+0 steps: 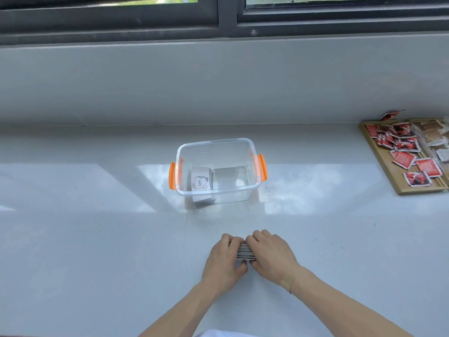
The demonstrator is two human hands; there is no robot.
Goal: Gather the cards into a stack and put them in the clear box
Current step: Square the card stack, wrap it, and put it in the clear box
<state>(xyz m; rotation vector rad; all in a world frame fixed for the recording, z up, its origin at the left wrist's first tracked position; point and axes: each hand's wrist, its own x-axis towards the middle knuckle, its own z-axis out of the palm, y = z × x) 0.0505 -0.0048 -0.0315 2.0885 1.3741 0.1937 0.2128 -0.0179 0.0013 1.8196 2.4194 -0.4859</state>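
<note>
Both hands, left hand point(224, 260) and right hand point(272, 255), clamp the card stack point(244, 251); uneven squeeze may spill cards short of the far clear box point(216, 171).

Both bare forearms are stretched forward and angled inward until the hands meet. The left hand point(224, 260) and right hand point(272, 255) are held palm-down, fingers curled, thumbs tucked beneath, closed around a striped-edged stack of cards point(244, 251)
</note>
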